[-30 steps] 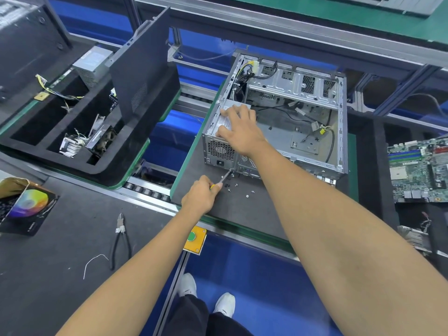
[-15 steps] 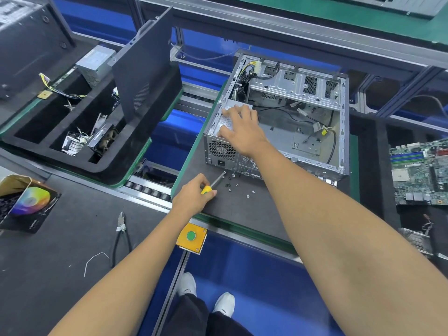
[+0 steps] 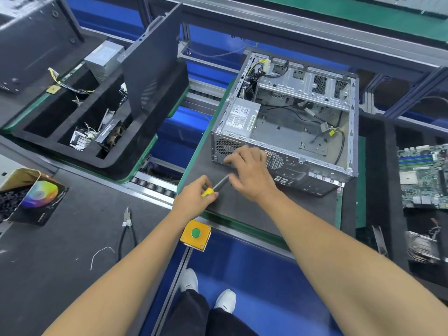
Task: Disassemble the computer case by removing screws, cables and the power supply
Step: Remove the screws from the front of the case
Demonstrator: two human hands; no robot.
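Screws are the likely loss: the right hand [image 3: 252, 175] hovers low over the dark surface [image 3: 278, 209] just before the rear panel of the computer case [image 3: 291, 122], its fingers loosely curled, and I cannot tell whether they pinch anything. A small screw dropped there could roll off the near edge onto the rollers or the floor. The left hand [image 3: 194, 197] grips the screwdriver [image 3: 213, 187], fingers wrapped round the yellow handle, its shaft pointing at the right hand; a careless swing might jab it. The power supply [image 3: 240, 117] sits in the case's left rear corner, cables trailing behind. Open room lies right of the hands; the case stands near the surface's left edge.
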